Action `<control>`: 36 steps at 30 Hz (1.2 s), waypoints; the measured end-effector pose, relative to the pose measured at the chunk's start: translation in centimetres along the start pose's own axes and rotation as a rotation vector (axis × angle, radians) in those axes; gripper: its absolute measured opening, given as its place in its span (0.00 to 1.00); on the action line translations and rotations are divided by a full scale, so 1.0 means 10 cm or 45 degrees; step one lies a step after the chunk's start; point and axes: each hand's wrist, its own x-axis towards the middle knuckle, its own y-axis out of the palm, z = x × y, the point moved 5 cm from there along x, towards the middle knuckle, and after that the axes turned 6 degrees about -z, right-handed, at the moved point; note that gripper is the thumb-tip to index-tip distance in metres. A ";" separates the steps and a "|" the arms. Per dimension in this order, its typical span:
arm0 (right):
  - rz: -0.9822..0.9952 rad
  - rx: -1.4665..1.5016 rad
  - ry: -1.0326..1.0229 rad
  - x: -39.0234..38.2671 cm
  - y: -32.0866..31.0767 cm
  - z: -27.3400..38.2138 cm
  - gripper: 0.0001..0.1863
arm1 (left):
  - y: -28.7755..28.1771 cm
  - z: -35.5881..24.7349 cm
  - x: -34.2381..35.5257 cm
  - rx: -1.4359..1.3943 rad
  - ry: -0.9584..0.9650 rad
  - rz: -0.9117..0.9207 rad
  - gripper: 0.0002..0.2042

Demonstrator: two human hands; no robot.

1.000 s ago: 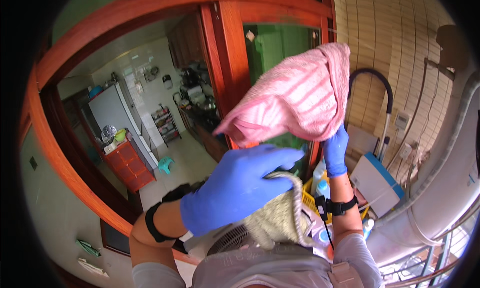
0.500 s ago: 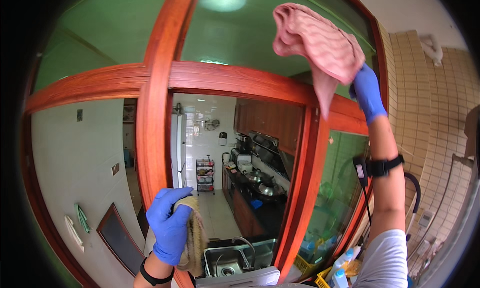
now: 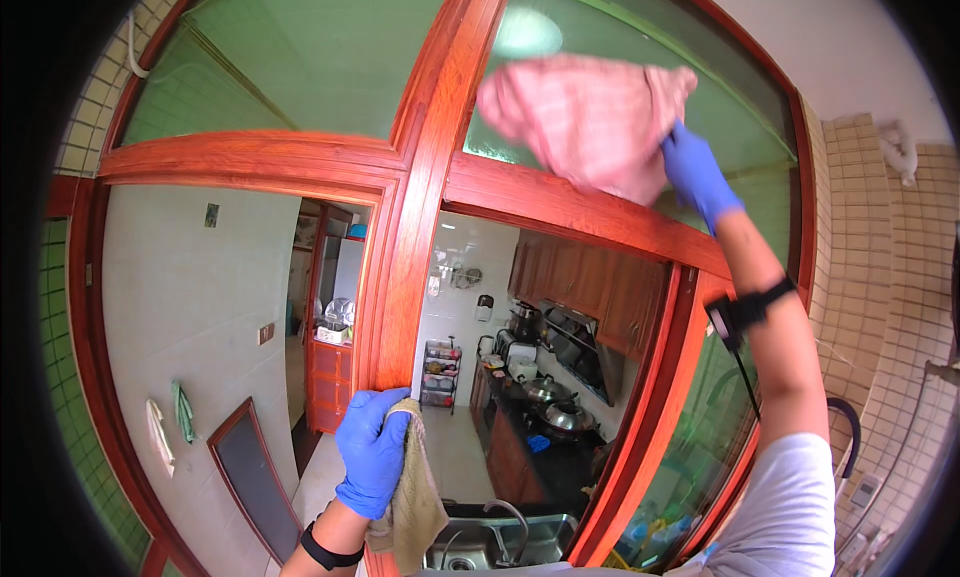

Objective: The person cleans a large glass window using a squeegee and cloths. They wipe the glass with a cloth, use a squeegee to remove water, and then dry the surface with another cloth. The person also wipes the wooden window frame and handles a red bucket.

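My right hand (image 3: 695, 177), in a blue glove, is raised at the upper right and closed on a pink striped cloth (image 3: 585, 122). The cloth fans out to the left, smeared by motion, over the upper glass pane (image 3: 740, 107) and part of the red wooden crossbar (image 3: 560, 205). Lower down, my left hand (image 3: 372, 452), gloved in blue too, grips a tan cloth (image 3: 415, 502) that hangs from its fingers. That hand is beside the upright red post (image 3: 398, 317); whether it touches the wood I cannot tell.
Through the opening a kitchen shows, with a steel sink (image 3: 500, 542) close by and a dark counter (image 3: 540, 457) carrying pots. A wheeled rack (image 3: 438, 372) stands farther back. Green-tinted glass (image 3: 290, 57) fills the upper left. A tiled wall (image 3: 900, 277) borders the right side.
The pink cloth has swept left and slightly down across the pane, spreading out, with my right hand following. The view has shifted left, and my left hand still holds the tan cloth.
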 end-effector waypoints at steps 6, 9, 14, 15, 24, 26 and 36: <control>0.103 -0.252 0.484 -0.83 -0.95 -0.88 0.20 | 0.04 0.02 -0.04 0.096 0.101 0.068 0.13; -0.024 -0.161 0.435 -0.40 -1.33 -1.71 0.15 | 0.07 0.00 -0.08 0.137 0.160 0.104 0.15; -0.106 -0.443 0.288 0.64 -0.83 -1.63 0.05 | 0.05 0.03 -0.10 0.281 0.333 0.139 0.17; -0.076 -0.596 0.283 0.84 -0.67 -1.46 0.07 | 0.06 0.03 -0.08 0.302 0.312 0.134 0.17; 0.020 0.017 0.326 1.69 0.37 0.31 0.11 | 0.13 0.11 -0.06 0.378 0.232 0.256 0.18; -0.050 0.153 0.329 1.66 0.52 0.59 0.15 | 0.08 0.15 -0.05 0.447 0.271 0.258 0.18; -0.056 -0.095 0.090 2.83 0.45 0.37 0.11 | 0.18 0.14 -0.17 0.401 0.293 0.259 0.17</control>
